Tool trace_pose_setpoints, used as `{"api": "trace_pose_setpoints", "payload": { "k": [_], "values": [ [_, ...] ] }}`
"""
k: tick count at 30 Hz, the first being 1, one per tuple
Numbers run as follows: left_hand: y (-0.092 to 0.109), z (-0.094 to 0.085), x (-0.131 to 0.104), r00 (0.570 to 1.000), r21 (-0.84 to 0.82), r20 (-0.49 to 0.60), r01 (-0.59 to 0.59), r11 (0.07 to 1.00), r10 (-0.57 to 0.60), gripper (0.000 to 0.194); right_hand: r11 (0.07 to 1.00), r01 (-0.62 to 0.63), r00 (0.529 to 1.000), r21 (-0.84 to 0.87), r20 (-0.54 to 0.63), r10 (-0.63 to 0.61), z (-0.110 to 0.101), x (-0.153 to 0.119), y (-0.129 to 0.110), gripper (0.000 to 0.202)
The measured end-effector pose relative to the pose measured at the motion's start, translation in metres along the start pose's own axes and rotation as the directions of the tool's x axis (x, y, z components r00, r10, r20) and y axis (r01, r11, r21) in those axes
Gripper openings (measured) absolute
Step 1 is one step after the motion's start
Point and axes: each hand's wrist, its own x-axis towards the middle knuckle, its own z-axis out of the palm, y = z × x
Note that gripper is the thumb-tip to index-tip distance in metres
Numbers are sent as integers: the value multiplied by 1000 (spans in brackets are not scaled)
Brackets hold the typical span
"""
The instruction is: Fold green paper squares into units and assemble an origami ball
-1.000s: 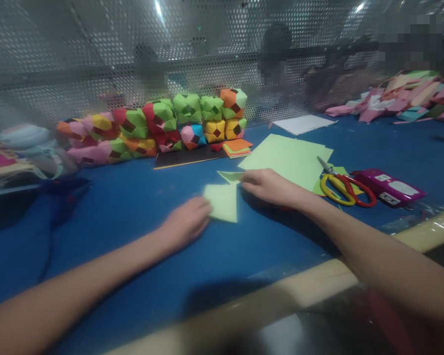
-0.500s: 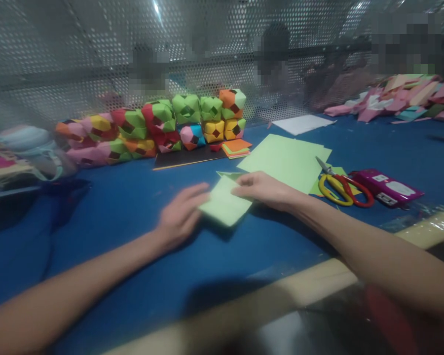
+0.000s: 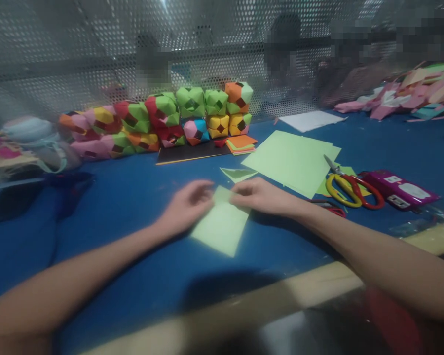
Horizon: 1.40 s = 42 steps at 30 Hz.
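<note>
A small square of light green paper (image 3: pixel 222 224) lies between my hands, one corner pointing toward the near table edge. My left hand (image 3: pixel 188 204), a little blurred, has its fingers curled at the upper left edge of the square. On the opposite side, my right hand (image 3: pixel 261 195) pinches the upper right edge with thumb and fingers. Just beyond the right hand's fingers sits a folded green paper piece (image 3: pixel 237 174), apart from the square. Larger light green sheets (image 3: pixel 286 160) lie behind my right hand.
Red-and-yellow scissors (image 3: pixel 350 187) and a purple packet (image 3: pixel 399 190) lie right. Stacked folded-paper cubes (image 3: pixel 165 111) line the back left, with small coloured papers (image 3: pixel 241 145) before them. A perforated metal screen (image 3: pixel 222 44) stands behind the blue table (image 3: pixel 129 207).
The square paper has turned and come nearer, its corner pointing toward me. The folded piece behind it is now fully visible. My left hand has shifted up and right, to the paper's upper edge.
</note>
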Motion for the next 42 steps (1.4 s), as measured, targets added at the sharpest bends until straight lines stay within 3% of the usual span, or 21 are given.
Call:
{"api": "trace_pose_setpoints", "payload": {
  "k": [3,7,11,15,18,25,34,38,42],
  "values": [
    [0,1,2,999,37,-48,4,999,-2,36,996,45,999,-83,12,-44,2,1,2,20],
    [0,1,2,988,20,-140,75,997,-72,34,995,13,995,-97,-97,-23,-2,5,8,25],
    [0,2,-1,994,35,-67,85,996,-83,31,999,-46,978,-29,-207,39,-4,8,11,29],
    [5,2,-3,997,123,-36,67,990,-63,23,1000,10,961,6,-276,-8,-1,8,10,30],
    [9,1,-4,999,191,10,51,980,-54,26,999,48,950,14,-311,-41,3,6,9,31],
    [8,2,-7,988,283,153,-68,957,24,31,999,-32,940,12,-341,34,7,3,4,19],
    [12,-2,-5,984,139,17,175,975,-179,27,983,-61,922,174,-368,123,3,3,7,35],
    [10,-2,-5,980,86,-18,200,976,-199,27,982,-54,954,180,-282,104,3,0,5,33],
    [12,-3,-6,985,100,-12,175,979,-175,28,989,-42,926,141,-365,92,4,-1,3,28]
  ]
}}
